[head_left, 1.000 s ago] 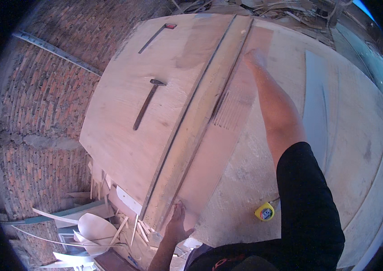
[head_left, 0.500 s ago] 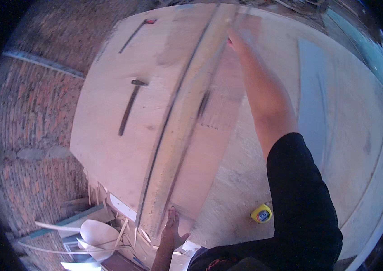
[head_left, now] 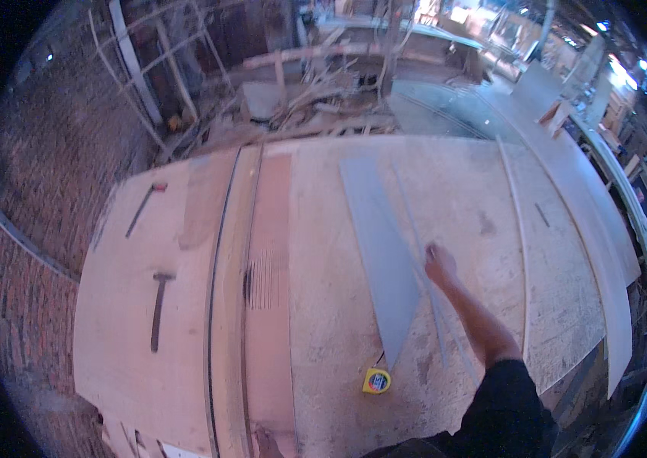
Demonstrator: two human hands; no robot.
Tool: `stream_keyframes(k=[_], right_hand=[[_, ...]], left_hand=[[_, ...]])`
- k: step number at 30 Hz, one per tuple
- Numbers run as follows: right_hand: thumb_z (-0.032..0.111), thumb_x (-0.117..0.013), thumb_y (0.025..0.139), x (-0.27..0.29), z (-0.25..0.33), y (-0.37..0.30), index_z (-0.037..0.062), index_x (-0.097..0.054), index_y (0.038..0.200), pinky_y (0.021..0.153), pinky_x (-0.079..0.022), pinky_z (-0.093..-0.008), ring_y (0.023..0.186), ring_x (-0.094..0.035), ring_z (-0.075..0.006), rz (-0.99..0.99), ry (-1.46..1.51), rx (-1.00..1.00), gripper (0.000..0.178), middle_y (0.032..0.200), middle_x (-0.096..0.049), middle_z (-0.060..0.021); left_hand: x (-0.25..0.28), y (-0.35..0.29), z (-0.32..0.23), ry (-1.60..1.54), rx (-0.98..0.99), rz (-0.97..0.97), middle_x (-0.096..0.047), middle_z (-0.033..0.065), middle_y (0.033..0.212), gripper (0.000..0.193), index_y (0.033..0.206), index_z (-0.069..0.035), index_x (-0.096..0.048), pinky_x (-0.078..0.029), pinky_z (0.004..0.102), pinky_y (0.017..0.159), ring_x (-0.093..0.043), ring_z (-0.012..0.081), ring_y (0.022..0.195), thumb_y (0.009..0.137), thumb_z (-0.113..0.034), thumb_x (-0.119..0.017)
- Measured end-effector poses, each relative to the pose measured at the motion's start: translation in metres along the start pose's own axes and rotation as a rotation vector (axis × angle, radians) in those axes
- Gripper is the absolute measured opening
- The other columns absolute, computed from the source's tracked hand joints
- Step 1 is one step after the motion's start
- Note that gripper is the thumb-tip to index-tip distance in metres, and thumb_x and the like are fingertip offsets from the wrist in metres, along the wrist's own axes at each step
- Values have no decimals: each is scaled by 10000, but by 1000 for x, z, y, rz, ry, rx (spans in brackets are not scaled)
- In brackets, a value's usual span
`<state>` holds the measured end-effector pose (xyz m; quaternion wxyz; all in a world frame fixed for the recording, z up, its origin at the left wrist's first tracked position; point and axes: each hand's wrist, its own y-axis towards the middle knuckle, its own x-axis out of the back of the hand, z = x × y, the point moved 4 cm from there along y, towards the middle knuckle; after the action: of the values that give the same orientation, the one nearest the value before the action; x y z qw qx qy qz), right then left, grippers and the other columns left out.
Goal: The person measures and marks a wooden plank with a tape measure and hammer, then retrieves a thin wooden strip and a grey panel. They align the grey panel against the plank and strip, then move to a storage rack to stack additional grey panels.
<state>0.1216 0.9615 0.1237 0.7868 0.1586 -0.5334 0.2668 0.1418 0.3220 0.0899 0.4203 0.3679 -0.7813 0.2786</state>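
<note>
My right hand (head_left: 439,267) is closed above the right part of the worktable, beside thin pale strips (head_left: 409,210); whether it grips one is hidden. A tapering grey sheet (head_left: 377,244) lies just left of it, with a yellow tape measure (head_left: 376,380) at its near tip. At the lower edge, part of my left hand (head_left: 265,443) rests by the near end of a long yellowish board (head_left: 230,305) with dark edges. Its fingers are too blurred to read. Right of that board runs a pinkish panel (head_left: 270,366) marked with several dark lines.
Two hammers lie on the left of the wooden worktable (head_left: 113,336): a dark one (head_left: 157,313) and, farther off, one with a red head (head_left: 157,187). A brick wall (head_left: 22,305) borders the left. Scrap wood (head_left: 323,107) is heaped beyond the far edge. Long sheets (head_left: 568,183) lie along the right.
My right hand has left the far end of the long board and come right and nearer, beside the thin strips. The view has shifted up and right, leaving my left hand at the lower edge.
</note>
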Motion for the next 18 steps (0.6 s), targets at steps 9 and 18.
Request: stream_keyframes(k=[9, 18], right_hand=[[588, -765, 664, 19, -91, -181, 86, -571, 1237, 931, -478, -418, 1125, -588, -326, 242, -104, -282, 787, 1185, -621, -168], [416, -727, 730, -40, -109, -191, 118, -695, 1012, 872, -505, -404, 991, -648, -329, 50, -14, -317, 411, 1004, -688, -151]], left_hand=[[17, 16, -19, 318, -277, -44, -312, 279, 1420, 681, 1367, 30, -341, -343, 520, 1043, -431, 462, 1188, 888, -375, -606], [10, -14, 4, 205, -261, -112, -262, 260, 1464, 727, 1404, 22, -296, -322, 530, 1049, -391, 457, 1227, 863, -350, -607]])
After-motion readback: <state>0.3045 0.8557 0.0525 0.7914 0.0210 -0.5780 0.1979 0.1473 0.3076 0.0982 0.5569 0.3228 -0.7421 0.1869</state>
